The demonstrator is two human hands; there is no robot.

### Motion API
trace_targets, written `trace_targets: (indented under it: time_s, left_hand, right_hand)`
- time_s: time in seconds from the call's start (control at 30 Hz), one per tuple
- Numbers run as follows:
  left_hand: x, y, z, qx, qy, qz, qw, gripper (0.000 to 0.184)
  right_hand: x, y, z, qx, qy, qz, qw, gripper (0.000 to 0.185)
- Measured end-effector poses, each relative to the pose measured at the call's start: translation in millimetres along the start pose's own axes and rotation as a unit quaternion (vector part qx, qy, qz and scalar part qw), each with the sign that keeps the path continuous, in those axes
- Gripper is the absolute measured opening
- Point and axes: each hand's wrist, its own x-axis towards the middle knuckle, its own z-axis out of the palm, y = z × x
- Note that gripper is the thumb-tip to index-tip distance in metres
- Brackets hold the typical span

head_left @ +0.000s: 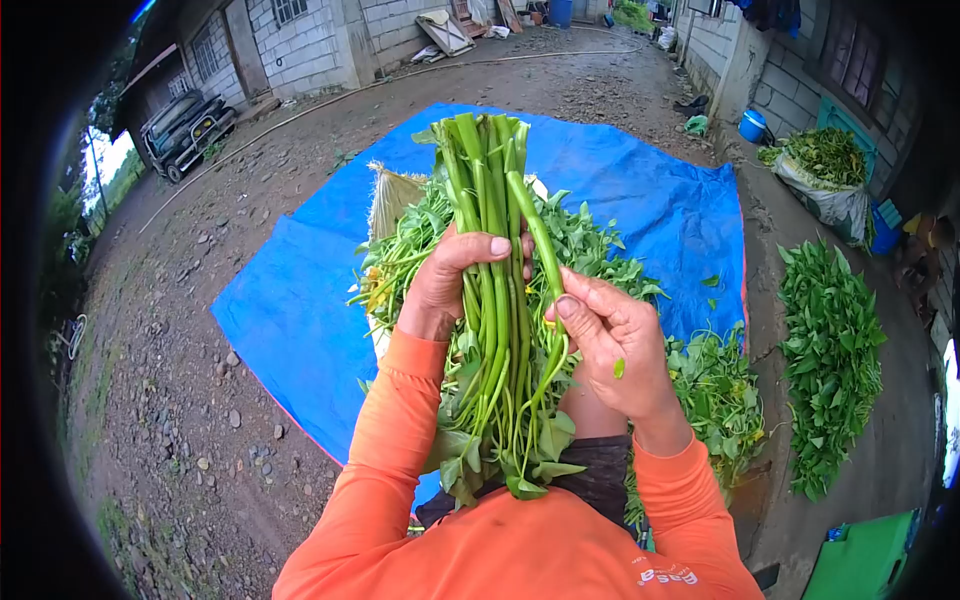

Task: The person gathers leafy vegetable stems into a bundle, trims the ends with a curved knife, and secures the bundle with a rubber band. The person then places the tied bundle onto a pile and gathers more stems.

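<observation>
My left hand (450,275) grips a bunch of stems (490,225) at the frame's centre; my right hand (625,355) pinches one stalk (540,240). Beyond, a blue tarp (295,290) lies on stony ground (190,350), a jeep (185,130) upper left, leafy greens (830,360) at right.

The shirt (520,550) is bright orange, its long sleeves (380,440) of the same colour, creased along the arms and ending in close cuffs (416,352) near the wrists. White lettering (668,577) marks the right side of the front. The shorts (600,468), partly hidden, look dark, perhaps black. Left hand (447,275) and right hand (618,350) are bare.
</observation>
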Motion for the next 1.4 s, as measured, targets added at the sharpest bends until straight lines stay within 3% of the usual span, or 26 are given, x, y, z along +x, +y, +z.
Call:
trace_targets:
  time_s: [0.1,0.17,0.4,0.5,0.67,0.73,0.77,0.8,0.9,0.93,1.03,1.1,1.13,1.17,1.23,1.3,1.33,1.37,1.4]
  left_hand:
    - [1.2,-6.5,-9.1,-0.012,0.009,0.000,1.000,0.051]
    - [3.4,-9.3,-15.6,-0.015,-0.009,-0.010,1.000,0.060]
    - [2.9,-11.0,-6.3,0.016,-0.004,-0.022,1.000,0.059]
    - [3.4,-11.5,-1.5,0.031,-0.003,-0.011,0.999,0.059]
    - [-2.2,-6.1,12.7,0.042,0.004,-0.022,0.999,0.047]
    - [-1.7,-8.7,11.4,0.065,0.023,-0.004,0.998,0.046]
    - [-1.4,-10.1,11.5,0.060,0.036,-0.003,0.998,0.043]
    - [0.3,-10.7,8.9,0.063,0.026,-0.020,0.998,0.042]
    - [-2.3,-5.7,15.4,0.061,-0.012,-0.014,0.998,0.042]
    - [-2.3,-3.7,13.7,0.079,-0.022,-0.019,0.996,0.043]
    - [-4.5,-4.1,10.0,0.097,-0.008,-0.029,0.995,0.042]
    - [-6.7,5.0,6.6,0.138,-0.005,-0.033,0.990,0.037]
    - [-6.2,7.5,-0.8,0.151,0.000,-0.015,0.988,0.035]
    - [-7.8,15.0,-2.9,0.179,0.006,0.007,0.984,0.032]
    - [-15.1,29.8,-16.1,0.188,0.038,0.013,0.981,0.037]
    - [-30.2,55.8,-21.7,0.189,0.051,0.044,0.980,0.052]
    - [-43.1,72.9,-20.7,0.252,0.089,0.077,0.961,0.047]
    - [-61.4,85.7,-7.7,0.314,0.201,0.091,0.924,0.044]
    - [-80.2,112.2,-24.0,0.415,0.232,0.025,0.879,0.046]
  right_hand:
    - [1.9,3.2,2.5,0.002,-0.026,0.042,0.999,0.033]
    - [5.3,11.4,7.5,-0.020,-0.001,0.027,0.999,0.032]
    - [26.7,17.2,24.6,-0.034,0.100,-0.025,0.994,0.021]
    - [31.3,18.7,25.5,-0.008,0.116,0.013,0.993,0.019]
    - [40.1,25.2,29.2,0.030,0.137,-0.049,0.989,0.010]
    - [58.5,48.3,15.4,-0.094,0.125,-0.204,0.966,0.014]
    - [64.9,58.2,6.5,-0.155,0.116,-0.273,0.942,0.016]
    - [65.4,53.6,-2.5,-0.184,0.091,-0.214,0.955,0.032]
    - [72.6,45.6,-12.2,-0.014,0.008,-0.006,1.000,0.048]
    - [77.5,46.0,-21.3,-0.015,-0.019,0.024,0.999,0.063]
    - [99.1,42.0,-32.7,-0.297,0.007,-0.124,0.947,0.062]
    - [114.1,21.1,-30.6,-0.303,-0.055,-0.072,0.949,0.072]
    - [118.0,9.5,-26.7,-0.320,-0.098,-0.069,0.940,0.053]
    - [123.1,8.5,-23.7,-0.294,-0.077,-0.038,0.952,0.105]
    - [123.9,5.3,-15.3,-0.253,-0.105,-0.043,0.961,0.106]
    - [109.7,5.8,-22.0,-0.097,-0.096,-0.069,0.988,0.083]
    - [99.9,7.1,-27.8,-0.024,-0.087,-0.078,0.993,0.073]
    - [89.2,19.8,-30.5,0.018,-0.051,-0.086,0.995,0.058]
    - [69.5,46.7,-37.0,0.043,0.001,-0.086,0.995,0.043]
